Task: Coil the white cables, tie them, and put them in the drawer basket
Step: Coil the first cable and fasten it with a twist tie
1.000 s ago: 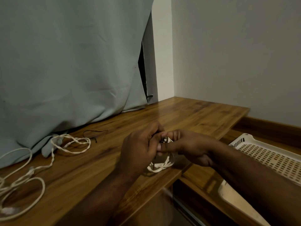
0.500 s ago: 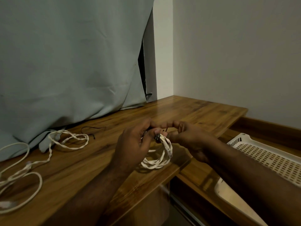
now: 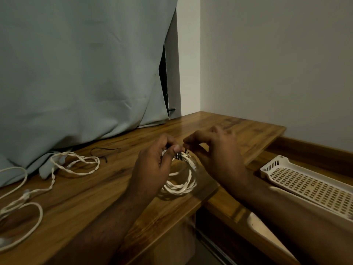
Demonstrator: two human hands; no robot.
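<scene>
The long brown wooden desk top (image 3: 107, 190) has a smooth, glossy varnish that throws back light along its grain. The coiled white cable (image 3: 181, 186) looks twisted and cord-like, with a faint sheen, and the loose white cables (image 3: 76, 163) lying at the left have the same ropy surface. A thin black tie (image 3: 179, 155) around the coil looks matt. The cream perforated plastic basket (image 3: 305, 184) is smooth and dull. The pale grey-green cloth curtain (image 3: 76, 73) hangs soft, matt and creased. The off-white wall (image 3: 277, 64) is flat and matt.
</scene>
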